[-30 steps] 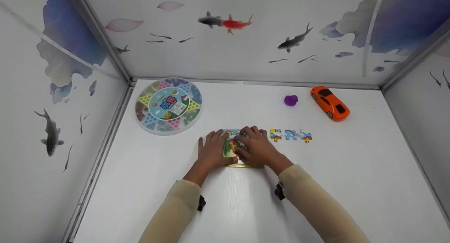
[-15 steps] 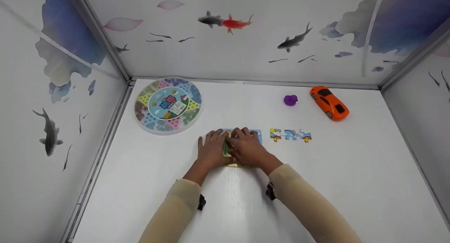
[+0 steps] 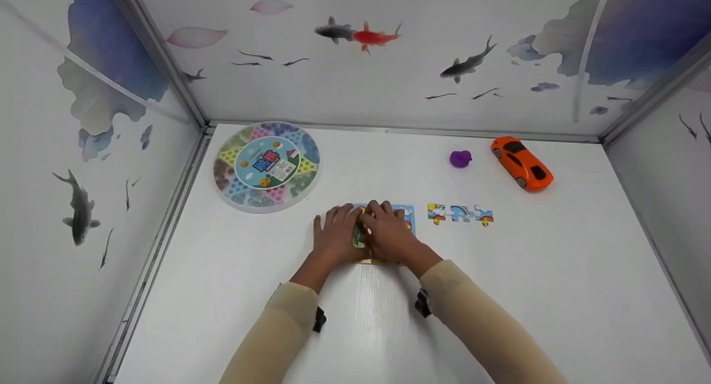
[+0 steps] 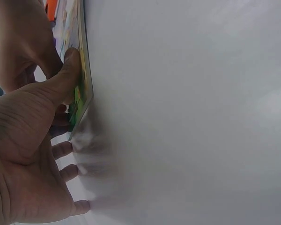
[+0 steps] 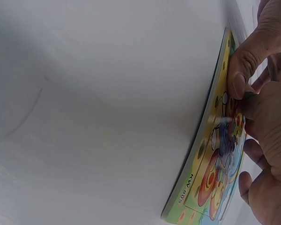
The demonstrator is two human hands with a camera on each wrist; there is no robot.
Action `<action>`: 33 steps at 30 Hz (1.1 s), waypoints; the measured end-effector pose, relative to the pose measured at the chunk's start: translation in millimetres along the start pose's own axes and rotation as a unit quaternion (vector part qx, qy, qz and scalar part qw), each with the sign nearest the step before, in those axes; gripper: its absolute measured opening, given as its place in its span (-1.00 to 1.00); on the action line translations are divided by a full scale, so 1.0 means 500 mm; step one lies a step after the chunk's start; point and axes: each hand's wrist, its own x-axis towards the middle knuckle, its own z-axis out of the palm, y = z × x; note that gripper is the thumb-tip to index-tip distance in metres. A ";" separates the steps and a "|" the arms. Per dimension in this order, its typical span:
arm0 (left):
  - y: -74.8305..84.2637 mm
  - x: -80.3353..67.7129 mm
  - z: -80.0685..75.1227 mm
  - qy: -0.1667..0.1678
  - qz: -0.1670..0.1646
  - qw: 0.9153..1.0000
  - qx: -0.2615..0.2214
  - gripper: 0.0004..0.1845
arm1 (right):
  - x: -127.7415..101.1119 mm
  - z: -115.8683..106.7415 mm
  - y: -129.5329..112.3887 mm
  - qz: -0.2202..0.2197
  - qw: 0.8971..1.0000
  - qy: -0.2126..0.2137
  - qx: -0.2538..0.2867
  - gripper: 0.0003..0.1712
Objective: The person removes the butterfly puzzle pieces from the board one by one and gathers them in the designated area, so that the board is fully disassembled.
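A colourful puzzle board (image 3: 408,213) lay flat at the middle of the white desk (image 3: 555,295), mostly covered by both hands. The left hand (image 3: 333,240) rested on its left edge with fingers straight, thumb pressing, while the right hand (image 3: 389,237) pressed its fingers onto the picture. Three loose puzzle pieces (image 3: 460,213) sat just to the right, with a purple toy (image 3: 460,158) and orange car (image 3: 521,163) beyond.

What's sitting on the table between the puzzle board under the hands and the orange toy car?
In the head view, three loose puzzle pieces lie in a row just right of the puzzle board; farther back a purple lump sits left of the orange toy car.
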 end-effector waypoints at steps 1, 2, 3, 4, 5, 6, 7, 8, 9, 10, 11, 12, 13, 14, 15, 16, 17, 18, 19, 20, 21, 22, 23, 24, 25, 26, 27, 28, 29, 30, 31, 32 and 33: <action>0.000 0.000 0.001 0.001 0.000 1.000 0.001 0.12 | 0.000 0.001 0.000 0.000 1.000 0.003 0.002 -0.58; -0.001 0.001 0.001 0.002 0.001 1.000 0.002 0.12 | 0.000 0.002 0.000 0.000 1.000 0.006 0.004 -0.59; -0.002 0.001 0.002 0.002 0.001 1.000 0.003 0.11 | 0.000 0.003 0.000 0.000 1.000 0.008 0.004 -0.61; -0.002 0.001 0.002 0.003 0.001 1.000 0.004 0.11 | 0.000 0.004 0.000 0.001 1.000 0.011 0.006 -0.62; -0.002 0.002 0.002 0.004 0.001 1.000 0.004 0.11 | 0.000 0.004 -0.001 0.001 1.000 0.013 0.007 -0.63; -0.003 0.001 0.003 0.004 0.002 1.000 0.005 0.11 | 0.000 0.004 -0.001 0.001 1.000 0.015 0.010 -0.65; -0.003 0.001 0.003 0.004 0.002 1.000 0.006 0.10 | -0.001 0.004 -0.002 0.001 1.000 0.016 0.012 -0.66; -0.003 0.002 0.003 0.005 0.001 1.000 0.005 0.10 | -0.002 0.004 -0.002 0.002 1.000 0.016 0.013 -0.66; -0.003 0.001 0.003 0.006 0.001 1.000 0.004 0.11 | -0.002 0.003 -0.003 0.003 1.000 0.015 0.014 -0.65; -0.003 0.001 0.002 0.007 0.001 1.000 0.003 0.11 | -0.003 0.003 -0.004 0.005 1.000 0.013 0.015 -0.63; -0.003 0.001 0.002 0.008 0.001 1.000 0.001 0.11 | -0.004 0.002 -0.004 0.006 1.000 0.014 0.017 -0.61; -0.002 0.000 0.002 0.009 0.001 1.000 -0.001 0.11 | -0.004 0.002 -0.005 0.007 1.000 0.012 0.017 -0.58; -0.002 -0.001 0.001 0.009 0.002 1.000 -0.003 0.10 | -0.004 0.002 -0.005 0.009 1.000 0.010 0.014 -0.54; -0.002 -0.001 0.000 0.009 0.002 1.000 -0.005 0.10 | -0.004 0.003 -0.005 0.010 1.000 0.010 0.011 -0.52; -0.001 -0.002 -0.001 0.009 0.003 1.000 -0.006 0.10 | -0.004 0.004 -0.005 0.010 1.000 0.010 0.008 -0.49; 0.000 -0.003 -0.002 0.010 0.004 1.000 -0.006 0.10 | -0.004 0.005 -0.005 0.010 1.000 0.011 0.006 -0.48; 0.000 -0.004 -0.003 0.009 0.004 1.000 -0.007 0.09 | -0.004 0.005 -0.004 0.009 1.000 0.012 0.004 -0.47; 0.000 -0.004 -0.003 0.008 0.005 1.000 -0.007 0.09 | -0.004 0.006 -0.004 0.010 1.000 0.010 0.000 -0.46; 0.000 -0.004 -0.004 0.008 0.005 1.000 -0.006 0.09 | -0.004 0.007 -0.003 0.010 1.000 0.010 -0.001 -0.46; 0.000 -0.003 -0.004 0.009 0.005 1.000 -0.004 0.09 | -0.004 0.007 -0.003 0.009 1.000 0.010 -0.001 -0.47; 0.000 -0.003 -0.004 0.009 0.004 1.000 -0.002 0.10 | -0.004 0.008 -0.002 0.008 1.000 0.009 -0.002 -0.48; 0.000 -0.003 -0.004 0.008 0.004 1.000 -0.001 0.09 | -0.004 0.009 -0.002 0.007 1.000 0.008 -0.002 -0.48; 0.001 -0.003 -0.004 0.008 0.003 1.000 0.000 0.09 | -0.004 0.009 -0.002 0.005 1.000 0.007 -0.002 -0.49; 0.001 -0.002 -0.004 0.007 0.003 1.000 0.001 0.09 | -0.003 0.009 -0.002 0.003 1.000 0.005 -0.001 -0.49; 0.001 -0.002 -0.004 0.007 0.002 1.000 0.001 0.09 | -0.003 0.009 -0.001 0.000 1.000 0.005 -0.001 -0.51; 0.001 -0.002 -0.004 0.006 0.002 1.000 0.002 0.09 | -0.003 0.009 -0.001 -0.003 1.000 0.004 0.000 -0.51; 0.002 -0.001 -0.004 0.006 0.002 1.000 0.003 0.09 | -0.003 0.008 -0.001 -0.007 1.000 0.003 0.002 -0.52; 0.002 -0.001 -0.004 0.005 0.001 1.000 0.004 0.09 | -0.003 0.008 -0.001 -0.008 1.000 0.002 0.004 -0.52; 0.003 -0.001 -0.004 0.004 0.000 1.000 0.005 0.10 | -0.003 0.006 -0.002 -0.009 1.000 -0.001 0.006 -0.52; 0.003 -0.001 -0.004 0.004 0.000 1.000 0.006 0.10 | -0.003 0.005 -0.002 -0.011 1.000 -0.003 0.005 -0.51; 0.003 0.000 -0.003 0.003 -0.001 1.000 0.007 0.11 | -0.004 0.004 -0.001 -0.014 1.000 -0.007 0.005 -0.50; 0.003 0.000 -0.004 0.003 -0.001 1.000 0.007 0.11 | -0.004 0.002 0.000 -0.018 1.000 -0.009 0.005 -0.48; 0.003 0.001 -0.003 0.003 -0.001 1.000 0.007 0.12 | -0.006 0.000 0.000 -0.022 1.000 -0.012 0.006 -0.47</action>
